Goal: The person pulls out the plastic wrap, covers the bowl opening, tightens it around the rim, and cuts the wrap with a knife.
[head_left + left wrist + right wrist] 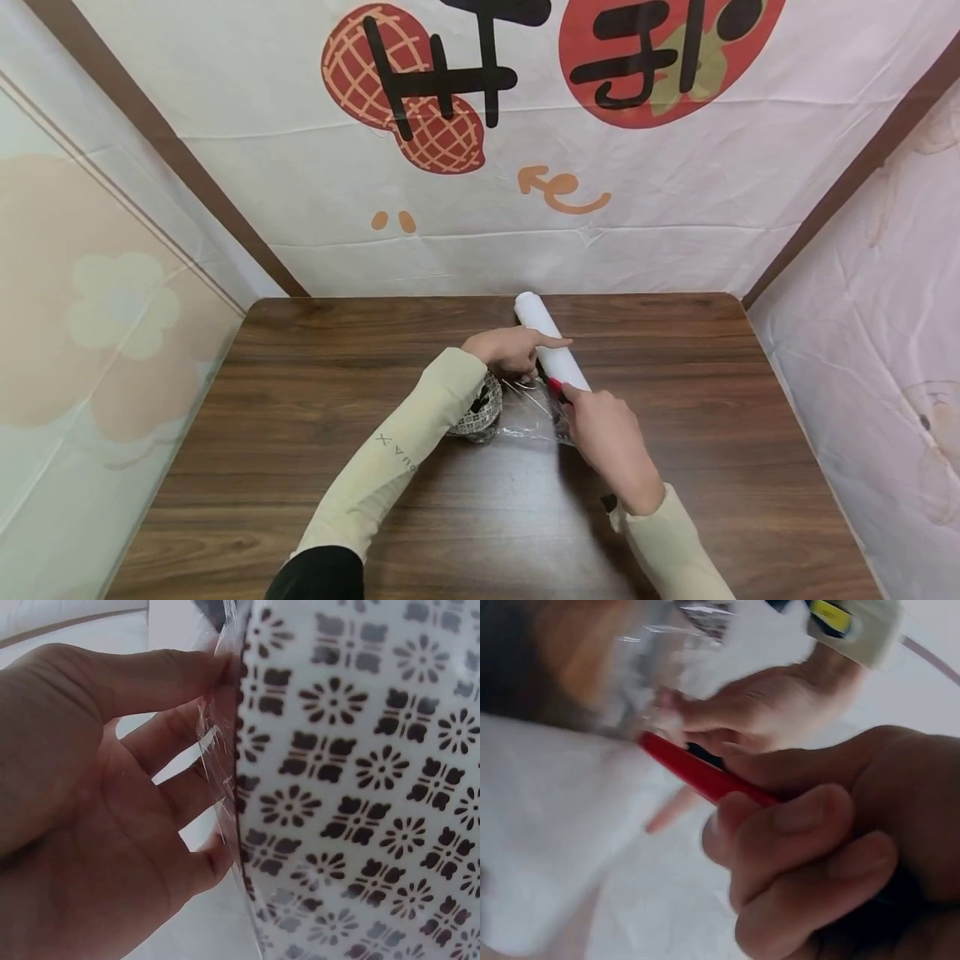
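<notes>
Left fingers [166, 733] pinching film [217, 761], right fingers [791, 832] gripping tool [701, 776]

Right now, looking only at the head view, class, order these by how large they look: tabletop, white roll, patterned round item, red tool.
1. Tabletop: clearly largest.
2. White roll and patterned round item: too close to rank, since both are partly covered.
3. Red tool: smallest visible, partly hidden.

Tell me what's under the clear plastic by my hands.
The brown tabletop shows through the clear plastic. Your left hand and right hand block parts of the view, so anything directly beneath them can't be seen.
</notes>
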A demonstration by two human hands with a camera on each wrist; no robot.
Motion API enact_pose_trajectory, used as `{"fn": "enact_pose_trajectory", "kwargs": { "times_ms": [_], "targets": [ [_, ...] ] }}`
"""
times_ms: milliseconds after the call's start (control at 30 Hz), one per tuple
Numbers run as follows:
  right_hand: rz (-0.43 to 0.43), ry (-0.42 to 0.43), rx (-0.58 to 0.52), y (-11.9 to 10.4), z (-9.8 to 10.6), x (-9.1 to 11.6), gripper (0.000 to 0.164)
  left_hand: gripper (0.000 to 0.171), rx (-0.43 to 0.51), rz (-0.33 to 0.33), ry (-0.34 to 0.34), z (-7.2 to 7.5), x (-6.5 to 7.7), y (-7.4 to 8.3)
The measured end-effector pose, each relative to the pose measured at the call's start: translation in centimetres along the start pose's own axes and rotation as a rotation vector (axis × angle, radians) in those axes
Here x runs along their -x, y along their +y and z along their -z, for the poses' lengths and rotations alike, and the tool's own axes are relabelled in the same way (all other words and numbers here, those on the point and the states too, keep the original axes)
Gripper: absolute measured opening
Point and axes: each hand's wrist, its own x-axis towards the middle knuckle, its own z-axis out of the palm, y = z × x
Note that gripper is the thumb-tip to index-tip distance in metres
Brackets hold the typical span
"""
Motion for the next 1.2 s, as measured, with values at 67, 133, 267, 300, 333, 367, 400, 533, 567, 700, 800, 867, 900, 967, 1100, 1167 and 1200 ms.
{"fn": "enact_pose_trajectory", "kwargs": {
  "times_ms": [67, 133, 267, 300, 333, 367, 400, 533, 567, 700, 800, 867, 900, 967, 1100, 1167, 1200],
  "targets": [
    [0.005, 0.003, -0.002, 0.0, -0.1, 0.2, 0.023, 0.083, 0.001, 0.001, -0.002, 0.0, 0.0, 0.0],
    [-0.019, -0.028, -0.012, 0.0, 0.2, 0.8, 0.022, 0.083, -0.033, -0.001, 0.011, 0.2, 0.0, 0.0],
    [-0.048, -0.096, -0.003, 0.1, 1.7, 2.6, 0.020, 0.083, -0.056, 0.026, 0.021, 0.5, 0.1, 0.0],
    [-0.048, -0.095, 0.000, 0.1, 2.0, 2.9, 0.019, 0.082, -0.057, 0.028, 0.020, 0.5, 0.1, 0.0],
    [-0.044, -0.088, 0.008, 0.2, 2.2, 3.1, 0.020, 0.083, -0.048, 0.027, 0.014, 0.6, 0.1, 0.0],
    [-0.034, -0.076, 0.014, 0.2, 2.3, 3.2, 0.021, 0.082, -0.039, 0.024, 0.008, 0.6, 0.1, 0.0],
    [-0.027, -0.064, 0.012, 0.2, 2.4, 3.3, 0.021, 0.082, -0.040, 0.019, 0.007, 0.6, 0.0, 0.0],
    [-0.031, -0.074, 0.005, 0.3, 2.3, 3.5, 0.024, 0.083, -0.048, -0.006, 0.007, 0.6, -0.1, -0.2],
    [-0.037, -0.093, 0.008, 0.3, 2.4, 3.8, 0.023, 0.082, -0.054, -0.003, 0.011, 0.5, -0.1, -0.2],
    [-0.074, -0.160, 0.003, 0.5, 3.2, 6.1, 0.018, 0.082, -0.044, 0.004, 0.016, 0.4, -0.1, -0.5],
    [-0.103, -0.175, 0.004, 0.6, 3.5, 7.5, 0.018, 0.082, -0.053, -0.009, 0.019, 0.5, -0.2, -0.6],
    [-0.108, -0.158, 0.000, 0.8, 3.3, 7.8, 0.020, 0.082, -0.065, -0.013, 0.021, 0.6, -0.2, -0.7],
    [-0.098, -0.142, 0.001, 0.9, 3.2, 7.9, 0.021, 0.081, -0.069, -0.021, 0.024, 0.6, -0.3, -0.7],
    [-0.099, -0.142, -0.011, 1.3, 3.1, 8.4, 0.018, 0.080, -0.073, -0.033, 0.022, 0.6, -0.3, -0.7],
    [-0.126, -0.197, -0.035, 1.8, 3.8, 9.5, 0.008, 0.079, -0.059, -0.058, 0.019, 0.4, -0.5, -0.8],
    [-0.152, -0.222, -0.051, 2.0, 4.2, 9.8, 0.011, 0.080, -0.070, -0.050, 0.026, 0.2, -0.6, -0.6],
    [-0.157, -0.227, -0.052, 2.0, 4.2, 9.8, 0.014, 0.080, -0.093, -0.037, 0.033, 0.0, -0.6, -0.5]
  ]
}}
